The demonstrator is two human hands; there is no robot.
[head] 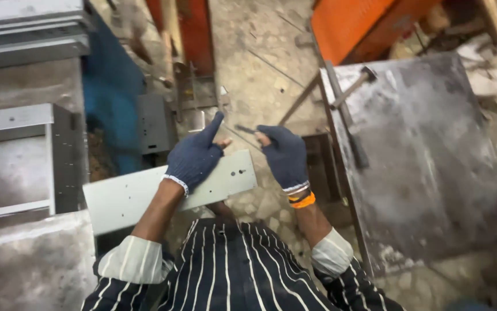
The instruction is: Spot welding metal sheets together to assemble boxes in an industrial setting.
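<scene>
My left hand (193,156), in a dark blue glove, lies over the upper edge of a light grey metal panel (139,198) with small holes. Its index finger points up and the other fingers are curled at the edge. The panel runs across my lap, tilted up to the right. My right hand (286,156), also gloved and with an orange band at the wrist, is closed on a thin dark rod-like tool (246,129). The tool points left toward the left index finger, and the two hands are a short gap apart.
A worn steel worktable (433,150) stands at my right, with a hammer (353,86) and a long dark bar (349,126) lying on it. Grey metal channels (23,34) and sheets are stacked at the left. A dark grey box (155,124) sits on the stone floor. An orange machine (352,23) stands beyond.
</scene>
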